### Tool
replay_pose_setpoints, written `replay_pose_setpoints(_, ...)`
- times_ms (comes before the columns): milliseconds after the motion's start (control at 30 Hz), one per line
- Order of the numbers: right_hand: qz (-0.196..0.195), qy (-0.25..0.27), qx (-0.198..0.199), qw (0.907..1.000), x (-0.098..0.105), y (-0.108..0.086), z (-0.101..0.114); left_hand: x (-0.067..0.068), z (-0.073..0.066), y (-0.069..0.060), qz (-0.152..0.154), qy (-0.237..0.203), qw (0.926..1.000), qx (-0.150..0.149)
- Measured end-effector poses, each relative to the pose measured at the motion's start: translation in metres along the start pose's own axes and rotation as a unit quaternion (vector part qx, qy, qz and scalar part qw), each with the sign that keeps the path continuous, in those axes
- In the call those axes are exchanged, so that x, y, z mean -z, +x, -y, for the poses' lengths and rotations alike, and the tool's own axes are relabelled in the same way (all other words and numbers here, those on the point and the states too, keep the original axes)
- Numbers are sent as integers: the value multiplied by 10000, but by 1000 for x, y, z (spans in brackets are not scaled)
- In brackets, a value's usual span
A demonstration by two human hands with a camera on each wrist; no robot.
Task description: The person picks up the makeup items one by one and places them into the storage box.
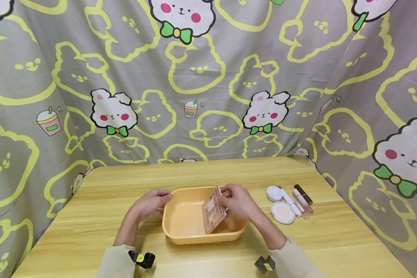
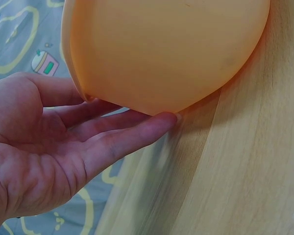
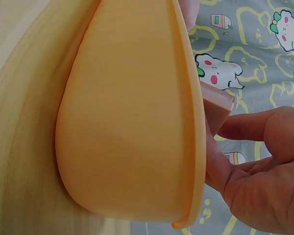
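A shallow orange plastic basket point(image 1: 184, 216) sits on the table in front of me. My left hand point(image 1: 152, 204) holds its left end, thumb at the rim and the other fingers against the outside wall, as the left wrist view shows. With my right hand point(image 1: 239, 200) I grip an eyeshadow palette point(image 1: 213, 211) by its upper right part. The palette stands tilted inside the basket, its grid of brown and pink squares facing left. In the right wrist view the basket wall point(image 3: 132, 117) hides most of the palette point(image 3: 218, 105) and some fingertips.
Right of the basket lie several cosmetics on the wooden table point(image 1: 125, 181): a round white case point(image 1: 274, 193), a round compact point(image 1: 283, 212), slim white tubes point(image 1: 292, 203), a pink tube point(image 1: 302, 201) and a black tube point(image 1: 303, 194). A patterned curtain point(image 1: 201, 127) surrounds the table's back and sides.
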State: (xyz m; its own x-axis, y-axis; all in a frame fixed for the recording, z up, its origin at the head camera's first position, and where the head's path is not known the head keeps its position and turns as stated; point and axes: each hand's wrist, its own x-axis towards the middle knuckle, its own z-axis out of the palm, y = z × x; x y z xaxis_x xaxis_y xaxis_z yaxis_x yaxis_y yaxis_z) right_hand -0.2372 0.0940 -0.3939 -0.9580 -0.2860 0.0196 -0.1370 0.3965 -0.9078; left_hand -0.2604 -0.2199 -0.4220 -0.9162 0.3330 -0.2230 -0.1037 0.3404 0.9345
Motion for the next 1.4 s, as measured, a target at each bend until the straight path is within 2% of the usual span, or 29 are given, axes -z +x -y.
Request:
replay_pose_setpoints(400, 19, -20, 119, 9999, -4, 0, -1, 0, 1, 1, -42, 8, 10000, 61)
replay_pose_setpoints(633, 6, 263, 1, 9997, -10, 0, -1, 0, 1, 1, -38, 18, 10000, 68)
replay_pose_setpoints(767, 54, 62, -64, 9999, -12, -1, 0, 0, 1, 1, -31, 3, 10000, 57)
replay_pose_setpoints(900, 275, -189, 23, 9994, -12, -2, 2, 1, 1, 1, -14, 7, 10000, 31)
replay_pose_setpoints(1000, 528, -127, 258, 9982, -12, -3, 1, 1, 2, 1, -41, 10, 10000, 44)
replay_pose_setpoints(1133, 672, 7, 402, 9969, -14, -3, -2, 1, 2, 2, -105, -2, 9999, 85)
replay_pose_setpoints(1400, 894, 253, -7, 9957, -18, -3, -2, -1, 2, 2, -211, 24, 9997, 143)
